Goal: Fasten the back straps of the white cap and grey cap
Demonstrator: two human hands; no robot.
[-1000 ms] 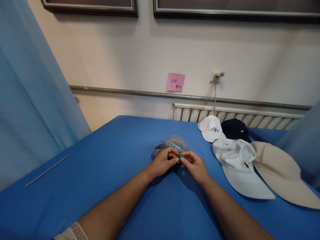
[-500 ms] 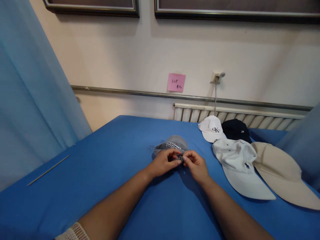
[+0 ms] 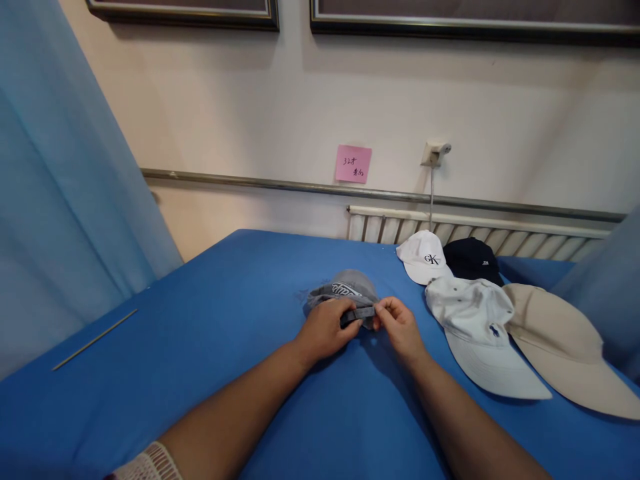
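A grey cap (image 3: 345, 288) with white lettering lies on the blue table (image 3: 215, 347), its back facing me. My left hand (image 3: 324, 330) is closed on the near end of the cap's grey back strap (image 3: 356, 313). My right hand (image 3: 400, 327) pinches the other end of that strap between thumb and fingertips. The strap is stretched out between the two hands, just above the cloth.
Several caps lie at the right: a white one with a black logo (image 3: 424, 257), a dark navy one (image 3: 470, 260), a white one with a small blue emblem (image 3: 480, 327) and a beige one (image 3: 560, 347). A thin rod (image 3: 95, 339) lies at the left. Blue curtains hang on both sides.
My hands have drawn apart a little, and the strap now shows pulled out between them. The cap has stayed in place.
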